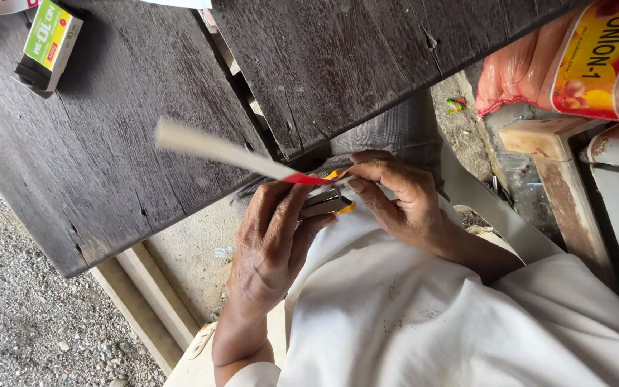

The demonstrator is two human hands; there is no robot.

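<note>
Here, in the head view, the left hand (270, 240) is closed around a small metal stapler (326, 203) with yellow parts, gripping it from below with the thumb across its top. The right hand (395, 197) pinches the red end of a long pale paper strip (223, 152) between thumb and fingers, just above the stapler; whether the strip sits between the stapler's arms cannot be told. The strip extends up and to the left, blurred, over the edge of the dark wooden worktop (94, 158). Both hands are held over the person's lap, against a white garment (395, 315). A small green-and-white box (48, 43) stands on the worktop's far corner. A pinkish mesh sack (574, 61) with a yellow label rests at upper right. Gravel (16, 315) covers the ground at left.
</note>
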